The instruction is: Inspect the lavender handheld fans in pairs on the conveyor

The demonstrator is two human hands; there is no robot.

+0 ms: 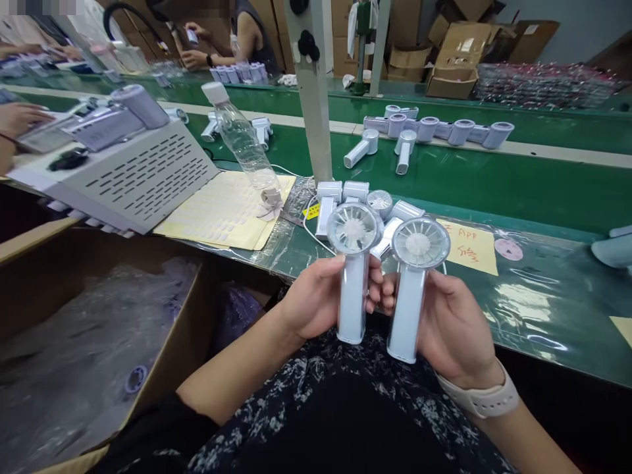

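Note:
My left hand is closed around the handle of a pale blue handheld fan. In my right hand is a second, matching handheld fan, gripped the same way. Both fans stand nearly upright side by side above my lap, their round clear-fronted heads at the top and the blades showing through. The fingers of both hands curl behind the handles and are partly hidden. Just beyond them, on the bench edge, lies a cluster of several similar fans, partly covered by the held ones.
A leaning plastic bottle stands on yellow paper, beside a slotted metal box. More fans line the green conveyor. An upright post rises ahead. At left sits a carton of plastic bags. Co-workers sit opposite.

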